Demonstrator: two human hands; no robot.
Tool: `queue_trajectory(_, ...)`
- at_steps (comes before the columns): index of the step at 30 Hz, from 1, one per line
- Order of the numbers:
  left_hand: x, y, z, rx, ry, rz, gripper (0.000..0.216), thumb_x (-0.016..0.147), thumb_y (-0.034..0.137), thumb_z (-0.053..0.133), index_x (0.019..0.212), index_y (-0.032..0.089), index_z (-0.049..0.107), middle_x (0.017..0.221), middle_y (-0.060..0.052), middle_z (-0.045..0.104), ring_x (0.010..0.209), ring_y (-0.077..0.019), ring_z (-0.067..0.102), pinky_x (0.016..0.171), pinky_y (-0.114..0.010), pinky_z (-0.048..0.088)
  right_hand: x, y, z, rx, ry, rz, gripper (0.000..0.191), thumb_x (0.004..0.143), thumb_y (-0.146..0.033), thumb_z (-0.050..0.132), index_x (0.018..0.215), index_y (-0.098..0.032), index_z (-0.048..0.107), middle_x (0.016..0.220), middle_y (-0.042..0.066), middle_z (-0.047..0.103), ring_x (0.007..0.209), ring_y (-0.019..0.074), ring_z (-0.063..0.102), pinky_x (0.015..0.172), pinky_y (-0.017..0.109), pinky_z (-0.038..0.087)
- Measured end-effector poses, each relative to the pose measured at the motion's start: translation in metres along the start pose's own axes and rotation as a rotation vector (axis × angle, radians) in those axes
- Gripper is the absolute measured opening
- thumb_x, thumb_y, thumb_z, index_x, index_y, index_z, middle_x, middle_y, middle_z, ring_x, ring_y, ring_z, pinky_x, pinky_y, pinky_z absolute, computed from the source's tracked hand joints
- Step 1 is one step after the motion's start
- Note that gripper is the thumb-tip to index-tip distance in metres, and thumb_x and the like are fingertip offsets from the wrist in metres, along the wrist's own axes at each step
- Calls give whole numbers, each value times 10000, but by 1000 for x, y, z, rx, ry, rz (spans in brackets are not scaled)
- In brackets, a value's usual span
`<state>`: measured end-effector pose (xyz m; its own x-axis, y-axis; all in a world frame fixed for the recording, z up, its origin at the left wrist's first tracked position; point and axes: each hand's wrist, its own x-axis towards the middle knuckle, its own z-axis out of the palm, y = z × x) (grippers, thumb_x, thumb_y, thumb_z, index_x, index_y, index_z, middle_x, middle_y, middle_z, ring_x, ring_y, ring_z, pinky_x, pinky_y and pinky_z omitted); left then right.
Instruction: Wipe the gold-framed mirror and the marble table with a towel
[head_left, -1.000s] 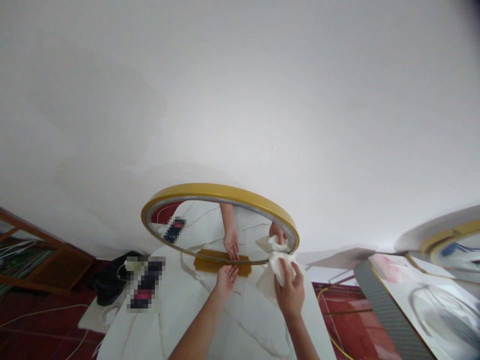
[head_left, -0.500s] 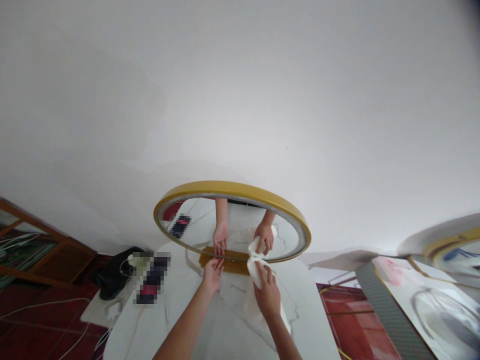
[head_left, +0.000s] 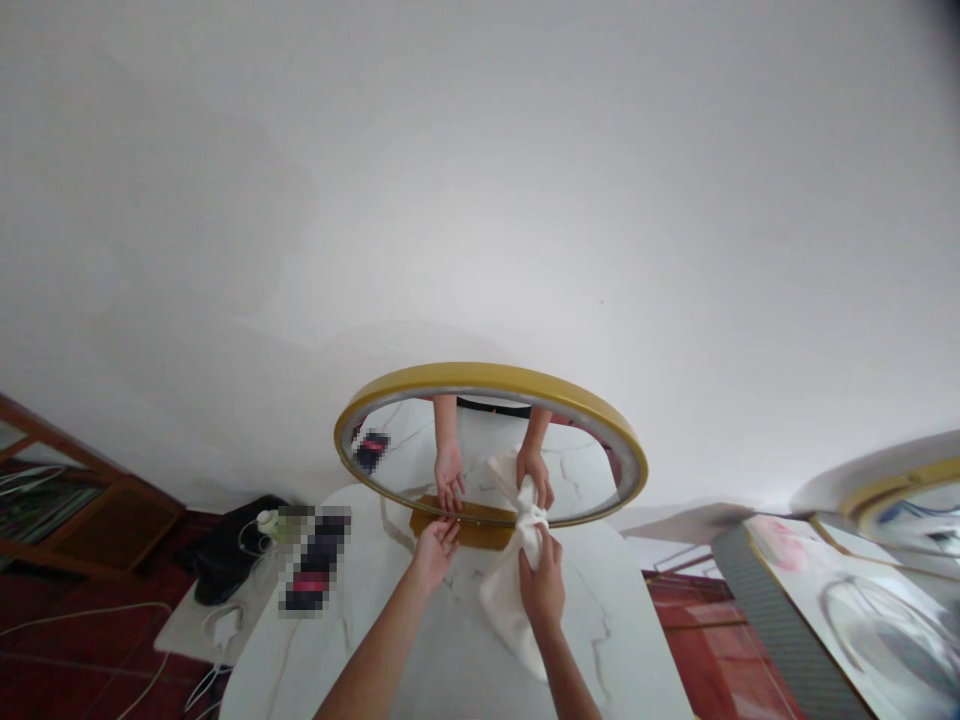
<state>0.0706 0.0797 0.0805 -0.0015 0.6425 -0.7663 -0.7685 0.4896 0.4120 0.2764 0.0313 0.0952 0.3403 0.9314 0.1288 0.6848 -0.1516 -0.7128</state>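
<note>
A round mirror with a gold frame point(head_left: 487, 378) stands on a gold base point(head_left: 480, 535) on the white marbled table point(head_left: 450, 650). My right hand point(head_left: 542, 580) grips a bunched white cloth point(head_left: 514, 605) and presses it against the mirror's lower rim, right of centre. The rest of the cloth drapes onto the table. My left hand point(head_left: 437, 553) is palm up at the lower rim, left of centre, its fingers outstretched and close to or touching the frame. Both hands and the cloth are reflected in the glass.
A pixelated dark item point(head_left: 319, 560) lies on the table's left side. Beyond that edge are a black bag point(head_left: 225, 550) and a white charger point(head_left: 225, 628) with cables. A wooden cabinet point(head_left: 112, 520) stands far left; another gold-framed mirror point(head_left: 907, 485) is at right.
My right hand has turned, and the cloth is now bunched more tightly at the rim, its loose part swung left. My left hand stays at the rim. The view has shifted slightly.
</note>
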Motion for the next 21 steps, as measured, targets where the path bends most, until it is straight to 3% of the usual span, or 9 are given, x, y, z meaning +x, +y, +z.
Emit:
queue_trajectory(7,3,-3,-1,30,5,1,298,748,107,475,980,253,594,1185,7,602,1059,-154,580,785,-262,414,-11,-11,33,-23,-140,10,486,829,-344,367,1312,-286,374,1247,61,470,1070,210,538,803,318,459)
queue_trajectory(14,2,-2,2,57,-9,6,260,742,139,499,969,219,597,1053,-20,656,968,-180,615,823,-309,422,-16,-35,66,-13,-218,-60,484,786,-243,429,1268,-251,464,1069,70,564,965,206,588,790,316,475)
queue_trajectory(18,-1,10,-7,76,-22,13,236,738,136,492,934,193,610,1014,-43,671,969,-203,619,819,-315,430,-18,-53,71,33,-304,-176,535,743,-183,492,1260,-319,478,1113,22,561,981,165,582,807,261,464)
queue_trajectory(21,-5,29,-23,72,-24,56,293,750,127,478,1000,221,598,1128,-33,636,1074,-195,577,846,-304,416,-19,-56,65,54,-318,-229,577,738,-171,504,1280,-360,453,1167,0,539,1022,151,563,822,237,452)
